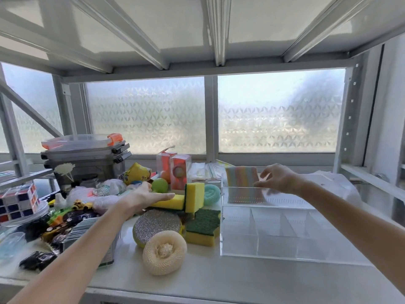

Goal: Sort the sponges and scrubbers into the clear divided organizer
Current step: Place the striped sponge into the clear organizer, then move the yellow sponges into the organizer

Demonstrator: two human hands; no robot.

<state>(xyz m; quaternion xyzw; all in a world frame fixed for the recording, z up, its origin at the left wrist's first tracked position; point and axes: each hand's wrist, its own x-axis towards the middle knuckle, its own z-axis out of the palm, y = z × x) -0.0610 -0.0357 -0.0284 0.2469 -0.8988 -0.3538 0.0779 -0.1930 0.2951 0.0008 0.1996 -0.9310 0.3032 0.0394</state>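
A clear divided organizer (263,245) stands on the white shelf at the right. A rainbow-striped sponge (241,178) stands upright in its back compartment. My right hand (278,178) is at that sponge's right edge, fingers apart, thumb tip touching it. My left hand (142,199) lies open and flat, fingertips over a lying yellow sponge (172,204). Beside it are an upright yellow-and-green sponge (195,196), a teal round scrubber (212,194), a green-topped yellow sponge (202,227), a silver glitter sponge (156,224) and a cream mesh scrubber (164,252).
Clutter fills the left: stacked lidded bins (85,154), a puzzle cube (18,200), toy cars (72,216), a green ball (159,184), orange boxes (179,170). A frosted window runs behind. Shelf posts rise at the right, and a shelf underside hangs overhead.
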